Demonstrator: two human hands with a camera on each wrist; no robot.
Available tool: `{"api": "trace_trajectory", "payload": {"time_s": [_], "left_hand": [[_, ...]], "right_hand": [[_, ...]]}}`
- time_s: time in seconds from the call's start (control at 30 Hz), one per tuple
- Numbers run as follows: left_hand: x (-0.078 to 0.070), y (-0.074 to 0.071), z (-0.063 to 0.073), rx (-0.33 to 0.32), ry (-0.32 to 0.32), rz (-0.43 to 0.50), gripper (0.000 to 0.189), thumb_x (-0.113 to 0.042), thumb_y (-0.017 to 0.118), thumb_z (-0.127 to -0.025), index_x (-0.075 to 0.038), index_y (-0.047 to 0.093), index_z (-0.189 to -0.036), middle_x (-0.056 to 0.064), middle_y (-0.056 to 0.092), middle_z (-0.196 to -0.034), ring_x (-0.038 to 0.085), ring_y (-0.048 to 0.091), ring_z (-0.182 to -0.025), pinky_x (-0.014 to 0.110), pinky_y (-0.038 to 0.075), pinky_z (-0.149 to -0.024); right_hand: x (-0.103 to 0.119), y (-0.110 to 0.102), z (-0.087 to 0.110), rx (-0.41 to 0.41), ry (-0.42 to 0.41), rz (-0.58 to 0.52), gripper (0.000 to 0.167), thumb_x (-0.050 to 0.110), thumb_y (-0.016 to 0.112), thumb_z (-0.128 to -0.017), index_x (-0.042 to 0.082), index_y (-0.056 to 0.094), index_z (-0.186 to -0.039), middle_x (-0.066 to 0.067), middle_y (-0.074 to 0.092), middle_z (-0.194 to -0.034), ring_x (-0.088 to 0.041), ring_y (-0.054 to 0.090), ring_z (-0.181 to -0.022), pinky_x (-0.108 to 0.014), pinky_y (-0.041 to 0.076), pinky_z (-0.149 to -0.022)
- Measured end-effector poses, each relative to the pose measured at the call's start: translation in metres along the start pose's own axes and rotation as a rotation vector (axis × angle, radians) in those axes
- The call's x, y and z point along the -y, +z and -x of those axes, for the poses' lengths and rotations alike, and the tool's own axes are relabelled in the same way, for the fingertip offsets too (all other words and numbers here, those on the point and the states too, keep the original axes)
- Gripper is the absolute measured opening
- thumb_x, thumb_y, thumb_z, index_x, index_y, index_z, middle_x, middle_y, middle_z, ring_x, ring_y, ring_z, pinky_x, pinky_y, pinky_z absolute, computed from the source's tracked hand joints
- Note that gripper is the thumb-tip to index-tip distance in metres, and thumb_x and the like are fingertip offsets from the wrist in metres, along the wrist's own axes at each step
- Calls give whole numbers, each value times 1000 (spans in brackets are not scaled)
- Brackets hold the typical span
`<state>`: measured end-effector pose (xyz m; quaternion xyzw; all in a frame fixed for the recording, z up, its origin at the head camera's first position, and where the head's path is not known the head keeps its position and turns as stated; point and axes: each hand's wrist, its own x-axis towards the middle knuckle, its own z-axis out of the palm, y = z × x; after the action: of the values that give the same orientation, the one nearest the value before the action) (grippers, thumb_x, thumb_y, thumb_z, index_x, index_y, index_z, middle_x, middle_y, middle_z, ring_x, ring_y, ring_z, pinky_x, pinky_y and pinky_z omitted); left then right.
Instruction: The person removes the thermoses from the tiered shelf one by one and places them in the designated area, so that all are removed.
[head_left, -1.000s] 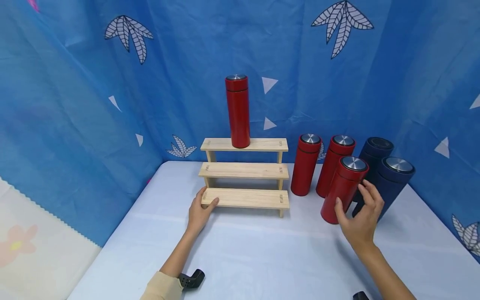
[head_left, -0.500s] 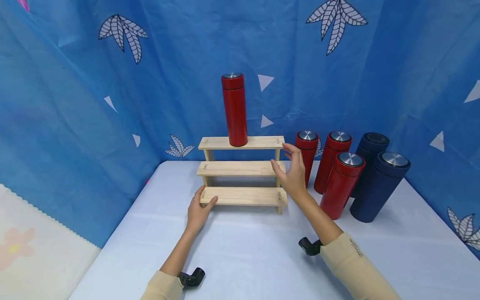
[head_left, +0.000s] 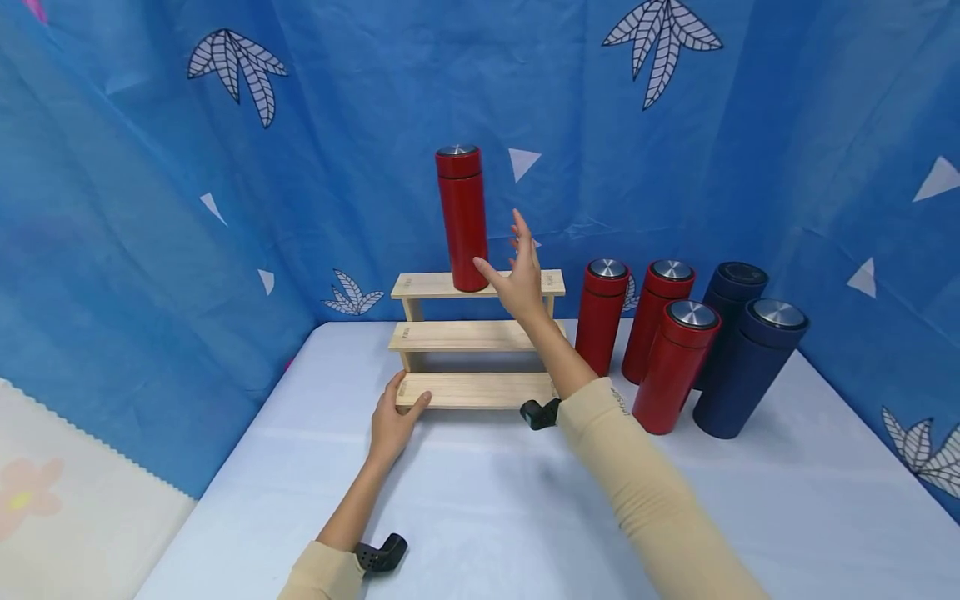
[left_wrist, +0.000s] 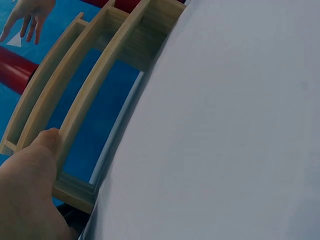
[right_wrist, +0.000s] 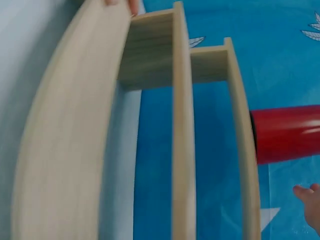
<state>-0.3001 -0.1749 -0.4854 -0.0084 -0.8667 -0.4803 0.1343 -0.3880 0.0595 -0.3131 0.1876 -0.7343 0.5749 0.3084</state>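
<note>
A three-tier wooden display stand (head_left: 468, 335) rests on the white-covered table. One red vacuum flask (head_left: 463, 221) with a silver lid stands upright on its top step. My left hand (head_left: 392, 429) holds the left end of the bottom step, with the thumb (left_wrist: 47, 137) against its front edge in the left wrist view. Close to the right side of the flask is my right hand (head_left: 521, 287), fingers extended and thumb apart. Its thumb tip overlaps the flask's lower part in the head view; in the right wrist view the hand (right_wrist: 312, 205) appears apart from the flask (right_wrist: 287, 134).
Right of the stand are three red flasks (head_left: 600, 321) and two dark blue flasks (head_left: 750, 371), all upright. A blue curtain (head_left: 360, 167) with leaf prints hangs behind and around the table (head_left: 465, 500). Each wrist wears a black camera (head_left: 382, 554).
My right hand has let go of the front red flask at the right and moved left and up to the flask on the top step. The left hand stays on the stand.
</note>
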Motion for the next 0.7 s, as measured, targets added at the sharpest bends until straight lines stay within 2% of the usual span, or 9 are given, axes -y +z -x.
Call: {"api": "trace_trajectory", "payload": {"time_s": [0.17,0.37,0.57,0.7], "left_hand": [[-1,0,1,8,-7,6,77,-49,63,-84,-10,31,-143,24,42,-133,41,38,-123,57,27,-99],[0,0,2,4,-12,-8,78,-48,63,-84,-9,31,-143,24,42,-133,41,38,-123,57,27,-99],[0,-2,1,-5,-11,5,78,-49,63,-83,-10,32,-143,23,42,-132,40,38,-123,56,27,-99],[0,-2,0,-4,-5,3,78,-50,63,-83,-10,32,-143,23,43,-132,40,38,-123,56,28,-99]], "right_hand": [[3,14,-13,16,26,6,86,25,70,-83,24,13,-149,-1,27,-147,-15,31,-131,-37,39,-98],[-2,26,-20,89,89,31,91,23,69,-84,27,6,-149,-5,24,-149,-24,32,-130,-39,43,-94],[-3,33,-24,186,134,-30,93,17,67,-86,33,0,-148,-2,30,-144,-16,36,-125,-35,45,-90],[-4,34,-23,181,159,-6,90,16,65,-87,34,2,-148,0,32,-143,-15,36,-125,-34,45,-91]]}}
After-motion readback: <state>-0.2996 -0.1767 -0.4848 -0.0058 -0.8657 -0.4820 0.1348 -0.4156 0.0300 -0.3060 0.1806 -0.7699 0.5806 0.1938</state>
